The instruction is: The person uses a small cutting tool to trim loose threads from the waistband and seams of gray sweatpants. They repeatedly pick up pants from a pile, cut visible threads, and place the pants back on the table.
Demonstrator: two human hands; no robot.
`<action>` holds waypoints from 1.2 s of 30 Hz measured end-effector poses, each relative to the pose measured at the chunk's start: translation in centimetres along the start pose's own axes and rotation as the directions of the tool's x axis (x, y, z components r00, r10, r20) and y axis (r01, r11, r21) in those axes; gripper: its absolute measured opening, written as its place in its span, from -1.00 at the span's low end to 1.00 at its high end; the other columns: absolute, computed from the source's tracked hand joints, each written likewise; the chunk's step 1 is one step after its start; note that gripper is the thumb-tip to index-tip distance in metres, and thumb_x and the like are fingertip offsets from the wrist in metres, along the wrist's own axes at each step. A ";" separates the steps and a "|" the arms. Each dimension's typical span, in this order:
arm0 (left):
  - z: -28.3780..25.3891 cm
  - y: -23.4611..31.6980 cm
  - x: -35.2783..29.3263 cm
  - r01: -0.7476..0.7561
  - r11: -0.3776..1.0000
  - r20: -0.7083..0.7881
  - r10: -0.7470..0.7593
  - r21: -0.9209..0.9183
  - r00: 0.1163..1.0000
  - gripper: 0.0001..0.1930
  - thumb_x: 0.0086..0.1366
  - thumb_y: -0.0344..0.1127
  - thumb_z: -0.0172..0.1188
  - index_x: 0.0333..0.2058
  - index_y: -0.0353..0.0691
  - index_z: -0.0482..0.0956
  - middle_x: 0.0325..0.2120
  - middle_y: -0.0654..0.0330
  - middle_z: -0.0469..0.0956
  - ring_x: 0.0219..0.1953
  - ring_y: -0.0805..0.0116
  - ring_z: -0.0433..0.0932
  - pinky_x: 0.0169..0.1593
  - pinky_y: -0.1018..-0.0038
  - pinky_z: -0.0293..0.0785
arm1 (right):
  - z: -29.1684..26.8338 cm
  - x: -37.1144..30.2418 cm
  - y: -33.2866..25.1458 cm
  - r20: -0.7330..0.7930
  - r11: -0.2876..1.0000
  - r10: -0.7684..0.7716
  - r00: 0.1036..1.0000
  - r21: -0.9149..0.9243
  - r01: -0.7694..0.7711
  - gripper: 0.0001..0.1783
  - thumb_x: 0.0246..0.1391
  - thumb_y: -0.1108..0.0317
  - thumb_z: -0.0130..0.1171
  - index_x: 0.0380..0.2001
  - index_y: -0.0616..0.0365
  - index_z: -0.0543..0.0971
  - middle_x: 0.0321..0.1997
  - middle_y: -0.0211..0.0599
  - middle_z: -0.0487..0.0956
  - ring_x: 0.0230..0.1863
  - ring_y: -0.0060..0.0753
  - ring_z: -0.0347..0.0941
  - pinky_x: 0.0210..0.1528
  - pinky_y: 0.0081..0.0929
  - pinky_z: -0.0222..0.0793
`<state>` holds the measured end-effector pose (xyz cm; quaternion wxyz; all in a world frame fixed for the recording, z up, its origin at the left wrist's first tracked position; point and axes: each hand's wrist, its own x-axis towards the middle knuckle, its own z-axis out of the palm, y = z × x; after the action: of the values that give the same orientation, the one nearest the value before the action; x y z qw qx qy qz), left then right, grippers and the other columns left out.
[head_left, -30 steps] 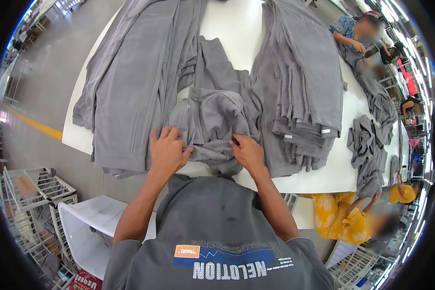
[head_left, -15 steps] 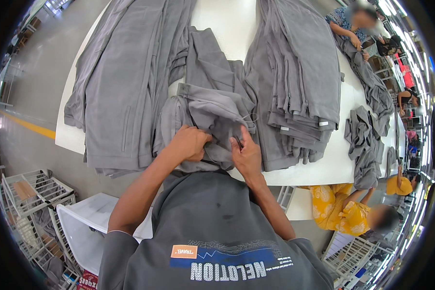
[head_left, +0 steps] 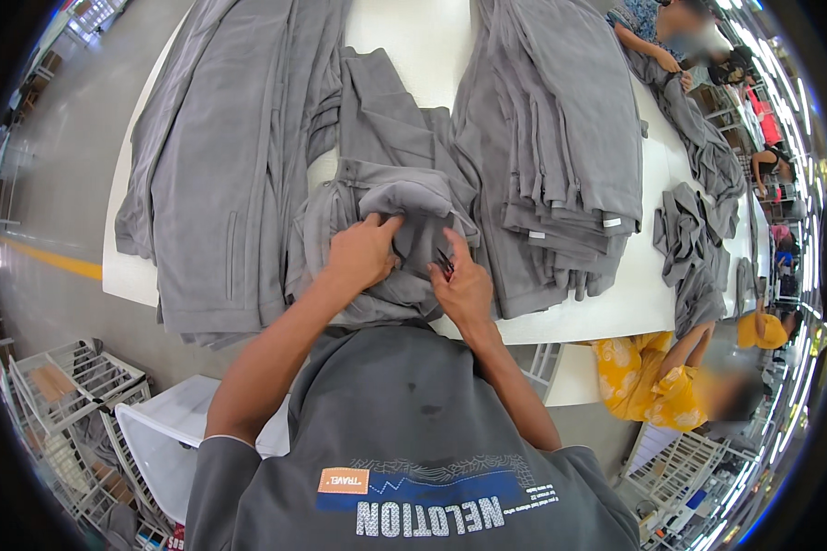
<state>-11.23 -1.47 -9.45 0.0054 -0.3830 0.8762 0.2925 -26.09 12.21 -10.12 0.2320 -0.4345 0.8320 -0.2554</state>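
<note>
I see the grey garment [head_left: 390,230] bunched at the near edge of the white bench [head_left: 413,37], between 2 grey stacks. My left hand [head_left: 363,253] clamps its fingers on a fold; my right hand [head_left: 464,289] grips small snips [head_left: 445,264]. I judge this thread trimming; next needs careful blade placement.

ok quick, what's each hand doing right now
Left hand: closed, gripping the bunched grey garment.
Right hand: closed on small snips, resting on the same garment.
</note>
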 end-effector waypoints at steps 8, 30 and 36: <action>5.3 -2.4 4.4 -0.083 0.988 -0.145 0.101 0.127 0.984 -0.78 0.10 -0.34 0.28 -0.25 -0.20 0.57 -0.39 0.01 0.59 -0.28 -0.09 0.63 -0.20 0.10 0.58 | -0.5 0.4 -0.4 0.044 0.992 0.090 0.995 -0.095 -0.085 -0.50 -0.01 0.12 0.34 0.03 -0.08 0.53 -0.50 -0.16 0.63 -0.36 0.04 0.60 -0.27 -0.08 0.45; -11.2 0.4 1.0 0.087 0.103 0.086 -0.012 -0.991 0.996 -0.87 0.27 -0.43 0.27 -0.38 -0.17 0.47 -0.51 0.36 0.54 -0.51 0.67 0.48 -0.52 0.69 0.33 | -6.8 0.5 -3.3 0.028 0.862 0.008 1.000 0.506 -0.022 -0.86 -0.09 0.47 0.19 -0.56 0.26 0.44 -0.64 -0.58 0.32 -0.53 -0.78 0.17 -0.50 -0.65 0.11; -10.5 1.5 0.7 0.117 0.116 0.115 -0.025 -0.986 0.993 -0.86 0.25 -0.41 0.30 -0.40 -0.15 0.48 -0.54 0.40 0.52 -0.55 0.69 0.45 -0.55 0.69 0.30 | -6.4 -0.2 -2.0 0.053 0.854 0.040 0.998 0.517 -0.062 -0.86 -0.07 0.45 0.22 -0.53 0.27 0.47 -0.63 -0.51 0.37 -0.52 -0.75 0.19 -0.48 -0.63 0.16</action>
<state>-10.44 -6.59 -0.15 -0.2059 -0.3209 0.4413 0.8123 -28.68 12.77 -3.97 0.3638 -0.3388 0.7391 -0.4546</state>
